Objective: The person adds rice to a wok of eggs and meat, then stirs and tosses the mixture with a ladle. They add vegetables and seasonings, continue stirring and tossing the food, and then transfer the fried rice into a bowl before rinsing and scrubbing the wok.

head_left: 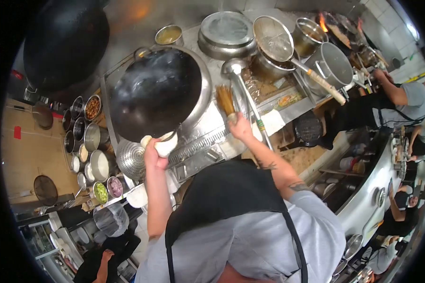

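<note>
A large dark wok (158,89) sits on the burner, its inside wet-looking and hazy with steam. My left hand (155,158) is closed on a folded white cloth (166,145) at the wok's near rim, around what appears to be its handle. To the right of the wok, my right hand (241,127) grips a bamboo wok brush (225,100), bristles pointing away from me. Close beside the brush lies a long-handled ladle (251,101), its bowl toward the back. A perforated metal strainer (130,159) rests left of my left hand.
Several seasoning bowls, including chopped greens (100,192), stand at left. A lidded pot (226,35), a mesh skimmer (273,38) over a pot, and a tall pot (333,63) stand at back right. Flames (323,22) rise beyond. A co-worker (406,101) stands at right.
</note>
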Motion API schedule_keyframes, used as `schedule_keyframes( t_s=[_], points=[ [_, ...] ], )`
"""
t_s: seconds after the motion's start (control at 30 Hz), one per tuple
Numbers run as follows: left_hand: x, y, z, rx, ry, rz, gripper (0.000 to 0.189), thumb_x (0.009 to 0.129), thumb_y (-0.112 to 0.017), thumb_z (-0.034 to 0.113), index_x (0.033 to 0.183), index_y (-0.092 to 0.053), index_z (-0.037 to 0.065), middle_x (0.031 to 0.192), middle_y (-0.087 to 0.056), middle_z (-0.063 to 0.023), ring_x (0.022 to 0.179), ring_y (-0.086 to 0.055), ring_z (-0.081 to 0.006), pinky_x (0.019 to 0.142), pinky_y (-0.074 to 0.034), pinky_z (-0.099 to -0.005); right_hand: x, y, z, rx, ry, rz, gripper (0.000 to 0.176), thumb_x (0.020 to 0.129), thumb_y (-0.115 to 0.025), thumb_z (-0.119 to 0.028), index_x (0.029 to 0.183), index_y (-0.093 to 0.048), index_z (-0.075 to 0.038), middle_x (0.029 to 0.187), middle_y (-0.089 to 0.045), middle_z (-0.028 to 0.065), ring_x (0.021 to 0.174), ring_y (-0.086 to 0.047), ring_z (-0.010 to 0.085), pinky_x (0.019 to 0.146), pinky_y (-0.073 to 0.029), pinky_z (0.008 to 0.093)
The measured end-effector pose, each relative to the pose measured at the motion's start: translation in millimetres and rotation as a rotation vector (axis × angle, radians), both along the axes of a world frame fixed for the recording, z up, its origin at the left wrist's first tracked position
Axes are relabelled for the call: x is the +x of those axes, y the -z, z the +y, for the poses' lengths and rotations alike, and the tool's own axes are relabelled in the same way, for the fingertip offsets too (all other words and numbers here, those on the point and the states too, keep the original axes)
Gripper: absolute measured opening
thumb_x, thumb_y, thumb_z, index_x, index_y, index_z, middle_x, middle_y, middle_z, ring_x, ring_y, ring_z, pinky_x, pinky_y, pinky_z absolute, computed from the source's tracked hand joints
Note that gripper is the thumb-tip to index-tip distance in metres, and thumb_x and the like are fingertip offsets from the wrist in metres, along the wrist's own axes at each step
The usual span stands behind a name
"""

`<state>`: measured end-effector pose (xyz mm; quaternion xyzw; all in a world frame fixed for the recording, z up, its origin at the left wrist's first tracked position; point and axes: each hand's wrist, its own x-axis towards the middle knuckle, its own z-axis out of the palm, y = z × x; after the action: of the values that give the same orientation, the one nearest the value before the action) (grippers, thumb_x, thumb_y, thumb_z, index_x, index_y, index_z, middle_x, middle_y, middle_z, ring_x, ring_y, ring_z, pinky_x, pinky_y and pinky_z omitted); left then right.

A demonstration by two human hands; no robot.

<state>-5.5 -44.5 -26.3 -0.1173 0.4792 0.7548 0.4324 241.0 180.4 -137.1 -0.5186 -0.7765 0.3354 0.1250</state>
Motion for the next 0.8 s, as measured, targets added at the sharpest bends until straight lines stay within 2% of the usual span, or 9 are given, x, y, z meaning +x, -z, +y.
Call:
schedule_keyframes(
  t_s=[0.13,0.2,0.3,0.47,0.53,0.57,0.6,0.77,0.8],
  points=[
    [-42.9,35.2,-9.7,0.113,0.369,0.239,0.022,0.088,-0.055,0.023,0.101,-0.064,0.007,0.084,-0.068,-0.0044,0.073,-0.067,-0.0158,0.052,-0.052,-0.0274,26.6,14.5,18.8,0.214,-0.312,-0.384,0.017,0.073,-0.06,-0.014,0.067,-0.066,0.0,0.083,-0.067,0.019,0.081,-0.065,0.0304,0.075,-0.053,0.0392],
    [-57.9,50.6,14.1,0.117,0.372,0.041,0.031,0.09,-0.051,0.025,0.108,-0.062,0.002,0.098,-0.068,-0.0104,0.087,-0.068,-0.0238,0.076,-0.057,-0.0373,63.7,-37.2,7.6,0.16,0.171,-0.285,0.026,0.074,-0.057,-0.007,0.099,-0.061,0.001,0.105,-0.057,0.0221,0.1,-0.056,0.0355,0.086,-0.049,0.0437],
    [-32.4,25.4,20.9,-0.037,0.141,0.164,0.046,0.085,-0.064,0.027,0.122,-0.053,0.003,0.115,-0.061,-0.013,0.104,-0.061,-0.0276,0.083,-0.054,-0.0379,113.7,-20.0,7.7,-0.162,0.179,-0.396,0.045,0.077,-0.057,-0.003,0.122,-0.048,-0.001,0.117,-0.05,0.0233,0.106,-0.057,0.0374,0.084,-0.051,0.0453],
    [11.2,27.2,-31.8,-0.144,0.316,0.066,0.06,0.091,-0.059,0.038,0.137,-0.04,0.004,0.132,-0.052,-0.0117,0.116,-0.054,-0.0265,0.096,-0.048,-0.0383,125.5,-13.0,-6.8,-0.189,0.139,-0.322,0.05,0.081,-0.052,-0.005,0.13,-0.041,-0.005,0.115,-0.056,0.0258,0.097,-0.063,0.0405,0.081,-0.051,0.0459],
    [-5.9,92.7,-56.1,-0.11,0.63,0.186,0.06,0.091,-0.059,0.027,0.138,-0.038,-0.002,0.134,-0.05,-0.0165,0.12,-0.052,-0.0276,0.101,-0.043,-0.0379,124.1,-56.5,-5.6,-0.214,0.164,-0.292,0.051,0.082,-0.051,-0.006,0.132,-0.041,-0.008,0.108,-0.061,0.025,0.096,-0.063,0.0405,0.082,-0.051,0.0465],
    [9.0,98.5,-57.3,-0.06,0.747,0.697,0.06,0.086,-0.06,0.016,0.139,-0.037,-0.003,0.133,-0.05,-0.0169,0.119,-0.052,-0.027,0.101,-0.042,-0.0381,121.0,-60.5,-3.6,-0.219,0.186,-0.251,0.05,0.085,-0.052,-0.01,0.134,-0.041,-0.01,0.101,-0.064,0.0247,0.093,-0.063,0.0412,0.082,-0.05,0.0479],
    [50.0,57.5,-43.3,0.066,0.736,0.42,0.062,0.081,-0.061,0.007,0.138,-0.038,-0.004,0.132,-0.051,-0.017,0.119,-0.052,-0.0268,0.101,-0.041,-0.0377,120.9,-50.6,-5.0,-0.14,0.192,-0.159,0.05,0.086,-0.052,-0.011,0.134,-0.041,-0.009,0.102,-0.064,0.0252,0.094,-0.063,0.0413,0.082,-0.05,0.0482],
    [59.2,83.6,-42.0,-0.559,0.809,1.149,0.084,0.07,-0.073,0.016,0.14,-0.032,-0.003,0.135,-0.045,-0.0268,0.126,-0.043,-0.0382,0.106,-0.035,-0.041,62.0,-53.4,43.4,0.101,0.134,0.093,0.048,0.089,-0.053,-0.02,0.13,-0.041,0.0,0.081,-0.064,0.0291,0.079,-0.066,0.0408,0.07,-0.051,0.0482],
    [59.9,76.4,-43.2,-0.645,0.77,1.184,0.088,0.07,-0.074,0.017,0.142,-0.028,-0.003,0.137,-0.042,-0.0288,0.129,-0.039,-0.0407,0.107,-0.034,-0.0418,36.9,-76.8,57.8,-0.01,0.201,0.176,0.041,0.088,-0.055,-0.022,0.121,-0.045,0.001,0.096,-0.062,0.032,0.093,-0.06,0.0483,0.079,-0.048,0.052]
  ],
)
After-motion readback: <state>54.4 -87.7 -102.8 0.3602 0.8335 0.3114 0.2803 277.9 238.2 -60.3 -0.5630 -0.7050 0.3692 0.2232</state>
